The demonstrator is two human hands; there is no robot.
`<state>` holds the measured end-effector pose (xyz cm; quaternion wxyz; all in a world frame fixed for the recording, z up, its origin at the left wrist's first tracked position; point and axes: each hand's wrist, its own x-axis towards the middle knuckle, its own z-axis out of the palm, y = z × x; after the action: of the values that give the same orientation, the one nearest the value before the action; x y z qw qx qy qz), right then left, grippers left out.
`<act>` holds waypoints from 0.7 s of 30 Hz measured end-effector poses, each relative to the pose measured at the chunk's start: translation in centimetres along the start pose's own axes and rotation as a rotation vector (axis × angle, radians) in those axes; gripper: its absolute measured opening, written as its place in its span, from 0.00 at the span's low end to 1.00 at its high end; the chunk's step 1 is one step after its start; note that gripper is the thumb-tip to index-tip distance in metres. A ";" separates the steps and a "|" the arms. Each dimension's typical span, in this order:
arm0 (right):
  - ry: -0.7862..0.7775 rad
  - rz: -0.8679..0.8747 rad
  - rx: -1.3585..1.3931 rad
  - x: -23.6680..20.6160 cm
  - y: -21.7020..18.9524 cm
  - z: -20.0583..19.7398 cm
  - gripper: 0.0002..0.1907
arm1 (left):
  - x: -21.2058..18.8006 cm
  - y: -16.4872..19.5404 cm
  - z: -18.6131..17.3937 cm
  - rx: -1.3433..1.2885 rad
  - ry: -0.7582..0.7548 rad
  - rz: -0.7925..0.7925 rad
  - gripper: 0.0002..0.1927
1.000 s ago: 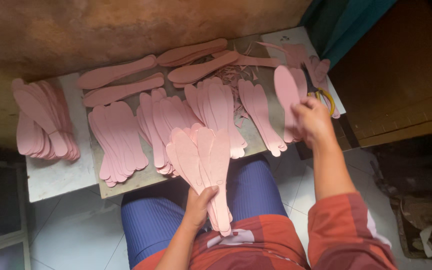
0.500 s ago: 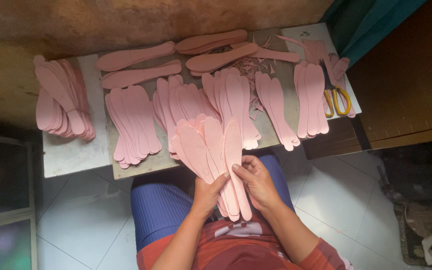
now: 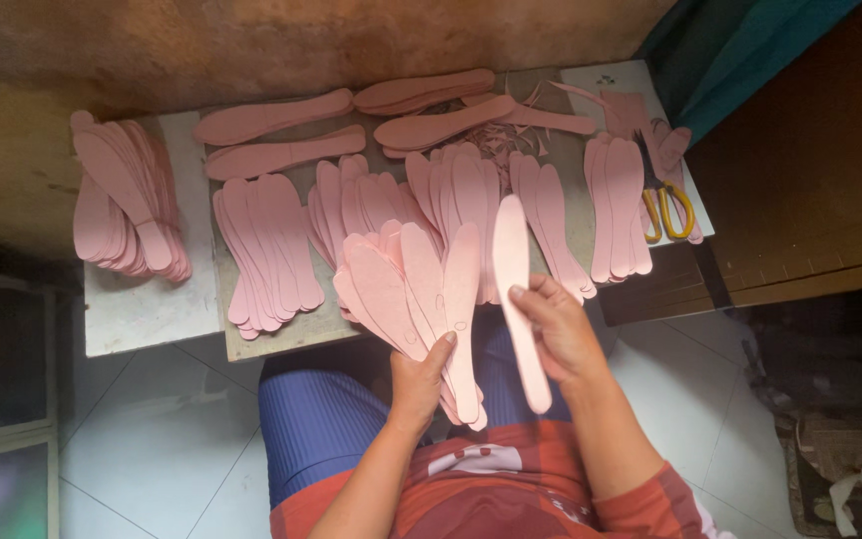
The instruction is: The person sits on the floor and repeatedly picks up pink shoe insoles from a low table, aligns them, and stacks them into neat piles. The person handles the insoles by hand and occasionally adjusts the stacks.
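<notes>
While left hand [image 3: 419, 377] clamps fanned insoles [image 3: 406, 289], right hand [image 3: 561, 329] grips single insole [image 3: 513, 269].

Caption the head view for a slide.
Left hand fans pink insole cutouts; right hand lifts one out.

You have one pair of yellow-handled scissors [image 3: 662, 200], one single pink insole [image 3: 517, 299] held apart, and pink insole stacks [image 3: 269, 252] too many to count.
</notes>
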<state>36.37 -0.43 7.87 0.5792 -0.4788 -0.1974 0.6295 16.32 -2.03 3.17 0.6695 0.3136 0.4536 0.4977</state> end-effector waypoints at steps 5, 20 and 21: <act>-0.009 0.114 0.024 -1.6 4.7 1.5 0.10 | 0.2 0.0 -0.1 -0.043 -0.091 -0.033 0.23; 0.270 -0.549 -1.092 7.3 -4.4 -1.8 0.28 | 0.3 -1.1 -2.0 -0.072 -0.200 -0.203 0.22; 0.305 -0.649 -1.243 6.6 -4.0 -1.3 0.28 | 0.4 -1.2 -2.1 -0.112 -0.216 -0.206 0.22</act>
<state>40.44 6.21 8.02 0.3785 -0.7199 -0.5687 0.1225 14.85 -2.11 1.23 0.7782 0.2793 0.3803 0.4144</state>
